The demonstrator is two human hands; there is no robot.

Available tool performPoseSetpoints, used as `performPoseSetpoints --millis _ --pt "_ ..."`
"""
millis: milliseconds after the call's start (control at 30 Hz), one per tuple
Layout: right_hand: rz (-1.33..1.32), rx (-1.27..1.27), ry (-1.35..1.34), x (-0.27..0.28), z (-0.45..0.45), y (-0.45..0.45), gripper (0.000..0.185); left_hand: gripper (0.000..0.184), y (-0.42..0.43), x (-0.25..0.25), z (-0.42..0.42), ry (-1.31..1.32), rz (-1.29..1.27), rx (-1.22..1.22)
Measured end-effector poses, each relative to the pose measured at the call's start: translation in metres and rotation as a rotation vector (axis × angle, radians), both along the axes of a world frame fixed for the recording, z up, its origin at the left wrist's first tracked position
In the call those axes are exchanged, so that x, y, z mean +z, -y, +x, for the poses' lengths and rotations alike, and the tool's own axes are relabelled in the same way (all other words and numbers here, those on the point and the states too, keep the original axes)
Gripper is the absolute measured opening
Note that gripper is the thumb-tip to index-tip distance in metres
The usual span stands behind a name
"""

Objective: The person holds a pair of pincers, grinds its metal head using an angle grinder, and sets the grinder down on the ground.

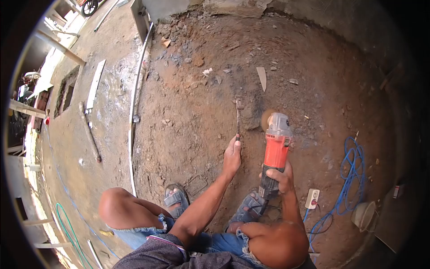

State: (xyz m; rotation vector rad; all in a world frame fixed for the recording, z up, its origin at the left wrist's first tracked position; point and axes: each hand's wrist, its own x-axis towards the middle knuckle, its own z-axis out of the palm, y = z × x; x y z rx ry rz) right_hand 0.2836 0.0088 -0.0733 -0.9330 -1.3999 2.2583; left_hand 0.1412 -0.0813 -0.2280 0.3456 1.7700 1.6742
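My left hand (232, 158) is closed around the dark handle of a hammer (238, 115), whose dusty head points away from me over the dirt. In my right hand (282, 178) is a red and black angle grinder (275, 151), held upright with its grey head forward. The grinder's round disc (267, 118) sits at its upper left, close to a dark stone-like lump (253, 117) on the ground. Whether the disc touches that lump I cannot tell.
On the right lie a white power socket (312, 198), a tangled blue cable (347, 179) and a pale bucket (365, 216). A long metal bar (133, 116) runs along the left. Beyond it are a wooden stick (91, 134), a white strip (95, 85) and a square pit (67, 93).
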Motion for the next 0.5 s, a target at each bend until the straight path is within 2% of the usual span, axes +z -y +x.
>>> performPoseSetpoints --millis 300,500 --pt "0.195 0.04 0.086 -0.002 -0.027 0.021 0.062 0.059 -0.001 0.028 0.005 0.329 0.182 0.0" --pt "0.174 0.064 0.135 0.009 -0.038 0.021 0.066 0.058 -0.004 0.008 0.01 0.348 0.254 -0.029"
